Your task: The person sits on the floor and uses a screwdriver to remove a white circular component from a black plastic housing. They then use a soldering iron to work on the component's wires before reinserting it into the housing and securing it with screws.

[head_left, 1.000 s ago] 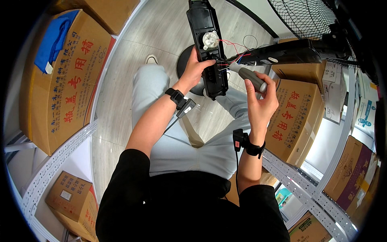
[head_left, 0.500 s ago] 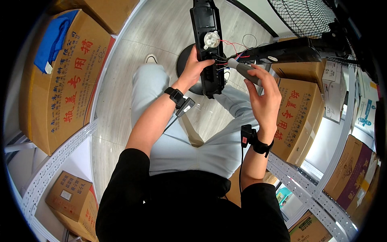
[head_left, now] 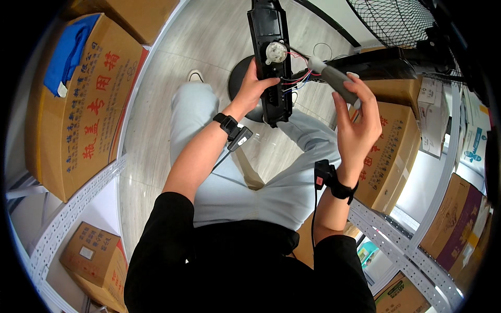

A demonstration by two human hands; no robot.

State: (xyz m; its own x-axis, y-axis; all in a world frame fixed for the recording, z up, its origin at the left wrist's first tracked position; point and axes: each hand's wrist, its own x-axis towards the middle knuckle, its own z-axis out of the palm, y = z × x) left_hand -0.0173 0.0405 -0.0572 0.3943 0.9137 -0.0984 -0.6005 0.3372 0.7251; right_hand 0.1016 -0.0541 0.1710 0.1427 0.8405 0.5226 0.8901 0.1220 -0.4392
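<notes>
My left hand point(head_left: 251, 93) grips the long black plastic housing point(head_left: 275, 99) by its left edge, thumb laid across the front. On the housing sits a clear round part point(head_left: 276, 52). Thin red, white and blue wires point(head_left: 298, 80) run from its right side toward the black fan column point(head_left: 376, 68). My right hand point(head_left: 357, 117) pinches a grey-handled screwdriver point(head_left: 338, 83) between thumb and fingers. The tool's pale collar points up and left, to the right of the housing and apart from it; its shaft cannot be made out.
A wire fan cage point(head_left: 394, 23) stands at the upper right. The round black base point(head_left: 240, 78) rests on the floor behind my left hand. Cardboard boxes point(head_left: 78, 120) on metal shelving point(head_left: 73, 193) flank me, with another large box point(head_left: 389, 151) at the right.
My right hand has drawn the screwdriver back to the right, away from the housing. The left hand keeps its hold, and the housing has barely shifted.
</notes>
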